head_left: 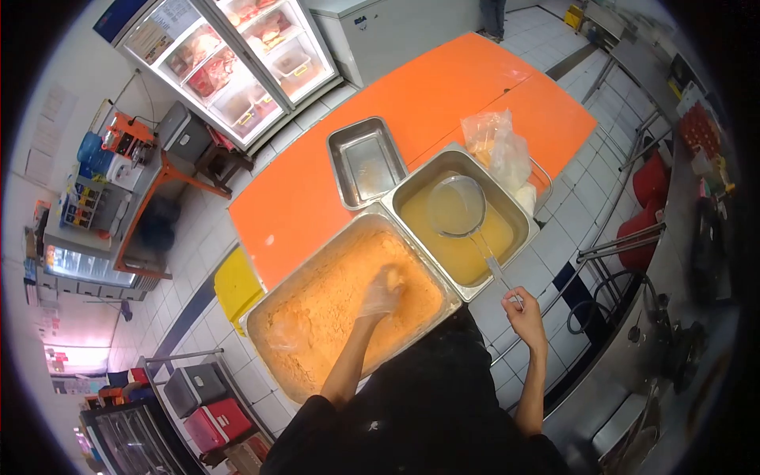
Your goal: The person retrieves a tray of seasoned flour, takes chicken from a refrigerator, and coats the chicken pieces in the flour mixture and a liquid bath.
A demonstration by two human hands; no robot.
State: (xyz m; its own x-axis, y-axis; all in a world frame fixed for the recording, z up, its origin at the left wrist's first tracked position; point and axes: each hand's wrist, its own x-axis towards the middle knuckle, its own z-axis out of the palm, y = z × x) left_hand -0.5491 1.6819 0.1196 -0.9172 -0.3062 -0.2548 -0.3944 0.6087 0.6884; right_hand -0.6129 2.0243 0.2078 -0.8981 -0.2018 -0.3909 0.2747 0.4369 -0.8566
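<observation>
One tray (368,170) and bags (509,161) share the upper-centre worktop (317,174). Right of centre, the right hand (524,318) clenches a round, silvery strainer (457,207); mid-frame, the left hand (381,298) is at loose orange crumbs (321,313), its fingers' hold I can't tell.

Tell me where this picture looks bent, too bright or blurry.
Head view: wide-lens distortion seems to bow the orange table, with black corners around; head view: the lit display fridge glows brightly, and a pinkish patch at lower left looks washed out; head view: the left hand looks slightly blurred.
</observation>
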